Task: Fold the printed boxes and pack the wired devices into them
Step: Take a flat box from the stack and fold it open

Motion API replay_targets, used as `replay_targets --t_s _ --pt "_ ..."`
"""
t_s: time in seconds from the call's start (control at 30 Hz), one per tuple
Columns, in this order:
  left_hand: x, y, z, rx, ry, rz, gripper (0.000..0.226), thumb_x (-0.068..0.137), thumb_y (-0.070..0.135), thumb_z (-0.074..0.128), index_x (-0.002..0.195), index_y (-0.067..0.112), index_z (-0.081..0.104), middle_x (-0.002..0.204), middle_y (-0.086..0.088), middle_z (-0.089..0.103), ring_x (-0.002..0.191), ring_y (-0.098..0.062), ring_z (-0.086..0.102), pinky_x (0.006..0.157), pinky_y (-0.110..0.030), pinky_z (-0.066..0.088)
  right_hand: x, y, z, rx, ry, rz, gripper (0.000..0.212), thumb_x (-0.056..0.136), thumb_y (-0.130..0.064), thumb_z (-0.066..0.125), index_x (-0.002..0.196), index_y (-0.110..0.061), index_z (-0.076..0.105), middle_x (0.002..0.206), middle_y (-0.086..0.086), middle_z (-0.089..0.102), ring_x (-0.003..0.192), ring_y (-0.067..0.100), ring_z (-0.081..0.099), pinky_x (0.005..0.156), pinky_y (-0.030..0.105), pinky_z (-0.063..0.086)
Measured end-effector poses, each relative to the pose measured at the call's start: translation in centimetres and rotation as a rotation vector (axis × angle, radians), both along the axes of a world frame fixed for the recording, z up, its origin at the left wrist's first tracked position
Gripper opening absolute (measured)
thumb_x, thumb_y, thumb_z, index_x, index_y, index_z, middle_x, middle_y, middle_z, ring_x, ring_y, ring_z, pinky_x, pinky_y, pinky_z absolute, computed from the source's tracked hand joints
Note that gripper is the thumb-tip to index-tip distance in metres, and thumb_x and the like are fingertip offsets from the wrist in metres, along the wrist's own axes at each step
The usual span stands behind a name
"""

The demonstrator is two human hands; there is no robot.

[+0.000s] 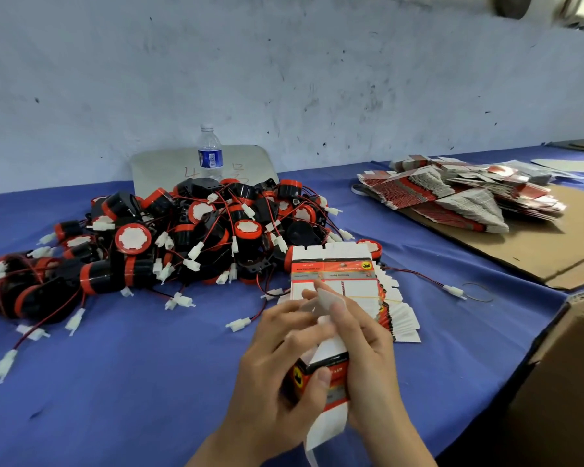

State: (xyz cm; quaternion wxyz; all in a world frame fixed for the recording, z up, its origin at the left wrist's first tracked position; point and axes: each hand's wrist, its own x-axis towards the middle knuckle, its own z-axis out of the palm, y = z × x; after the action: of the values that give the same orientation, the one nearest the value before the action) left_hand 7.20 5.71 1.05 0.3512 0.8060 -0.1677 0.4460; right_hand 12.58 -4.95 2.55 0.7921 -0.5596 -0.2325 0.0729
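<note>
Both of my hands hold one printed box point(329, 375), red, black and white, above the blue table near its front edge. My left hand point(277, 365) grips the box's left side, thumb across its red front. My right hand point(368, 358) grips the right side, its fingers on a white end flap at the top. Just behind lies a fanned stack of flat printed boxes point(344, 284). A large heap of black and red wired devices point(169, 237) with white plugs covers the table's left and middle.
A water bottle point(210, 151) stands behind the heap against the wall. More flat printed boxes point(459, 193) lie piled on a cardboard sheet point(553, 251) at the right. An open cardboard carton point(560, 372) sits at the near right. A rubber band point(479, 291) lies by one loose plug.
</note>
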Motion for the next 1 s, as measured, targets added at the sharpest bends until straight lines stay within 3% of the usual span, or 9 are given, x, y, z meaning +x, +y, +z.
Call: replay_targets --t_s 0.07,0.17,0.27,0.4,0.5,0.67,0.73,0.87,1.0 --pt "-0.1 0.1 0.1 -0.005 0.001 0.019 0.02 0.092 0.034 0.05 0.104 0.023 0.062 0.125 0.006 0.051 0.117 -0.015 0.054 0.09 -0.027 0.048 -0.2 0.0 0.1 -0.016 -0.01 -0.03 0.032 0.078 -0.049 0.062 0.101 -0.033 0.075 0.107 0.0 0.073 0.107 0.019 0.066 0.095 0.038 0.05" --pt "-0.1 0.1 0.2 -0.007 -0.01 0.037 0.026 0.097 0.043 0.044 0.096 0.024 0.062 0.13 0.0 0.049 0.118 -0.014 0.053 0.09 -0.018 0.044 -0.3 0.2 0.1 -0.004 -0.038 -0.078 0.028 0.084 -0.042 0.059 0.106 -0.034 0.073 0.111 -0.002 0.072 0.109 0.018 0.065 0.097 0.042 0.048" --pt "0.0 0.1 0.1 0.01 -0.024 0.02 0.015 0.091 0.032 0.051 0.093 0.021 0.062 0.138 0.0 0.048 0.114 -0.015 0.056 0.089 -0.02 0.045 -0.3 0.4 -0.3 0.046 -0.044 -0.131 0.03 0.089 -0.039 0.049 0.108 -0.034 0.071 0.112 0.001 0.071 0.107 0.022 0.066 0.092 0.04 0.052" --pt "-0.2 0.2 -0.2 0.008 0.025 0.005 0.02 0.095 0.037 0.048 0.097 0.022 0.062 0.13 0.008 0.053 0.107 -0.014 0.059 0.082 -0.034 0.052 -0.6 0.5 -0.3 0.107 -0.029 -0.133 0.024 0.089 -0.038 0.05 0.103 -0.033 0.069 0.11 0.006 0.07 0.103 0.028 0.066 0.082 0.034 0.055" --pt "-0.2 0.2 -0.1 0.018 -0.02 0.023 0.025 0.098 0.04 0.043 0.095 0.023 0.06 0.129 0.005 0.045 0.11 -0.01 0.054 0.088 -0.021 0.045 -0.4 0.2 -0.3 0.07 -0.123 -0.099 0.023 0.087 -0.04 0.056 0.098 -0.027 0.073 0.109 0.006 0.071 0.105 0.026 0.066 0.087 0.033 0.053" --pt "-0.2 0.1 -0.3 -0.106 -0.123 0.045 0.028 0.101 0.044 0.038 0.095 0.022 0.053 0.148 -0.008 0.023 0.125 -0.026 0.045 0.1 -0.021 0.037 -0.2 -0.3 -0.4 0.077 -0.217 0.024 0.042 0.086 -0.039 0.046 0.092 -0.008 0.075 0.108 0.013 0.069 0.108 0.026 0.063 0.089 0.027 0.049" --pt "-0.3 0.2 -0.5 -0.152 -0.117 0.009 0.026 0.1 0.045 0.038 0.096 0.024 0.052 0.154 -0.013 0.017 0.13 -0.029 0.043 0.101 -0.025 0.038 -0.5 -0.2 -0.4 0.01 -0.302 0.061 0.041 0.087 -0.038 0.045 0.088 -0.007 0.072 0.102 0.013 0.069 0.103 0.03 0.063 0.088 0.03 0.049" --pt "-0.5 0.1 -0.4 -0.315 -0.043 -0.094 0.022 0.096 0.05 0.048 0.107 0.031 0.044 0.158 -0.007 0.011 0.134 -0.036 0.039 0.088 -0.059 0.048 -0.5 0.1 -0.8 -0.004 -0.289 0.052 0.042 0.085 -0.041 0.045 0.074 -0.007 0.069 0.086 0.011 0.066 0.094 0.024 0.063 0.084 0.025 0.048" --pt "-0.3 -0.1 -0.3 -0.377 -0.036 -0.138 0.024 0.094 0.05 0.052 0.11 0.034 0.044 0.159 -0.004 0.01 0.133 -0.034 0.042 0.085 -0.055 0.052 -1.0 -0.3 -1.1 0.005 -0.271 0.045 0.036 0.089 -0.031 0.046 0.065 -0.012 0.066 0.08 0.008 0.062 0.09 0.019 0.06 0.084 0.025 0.046"
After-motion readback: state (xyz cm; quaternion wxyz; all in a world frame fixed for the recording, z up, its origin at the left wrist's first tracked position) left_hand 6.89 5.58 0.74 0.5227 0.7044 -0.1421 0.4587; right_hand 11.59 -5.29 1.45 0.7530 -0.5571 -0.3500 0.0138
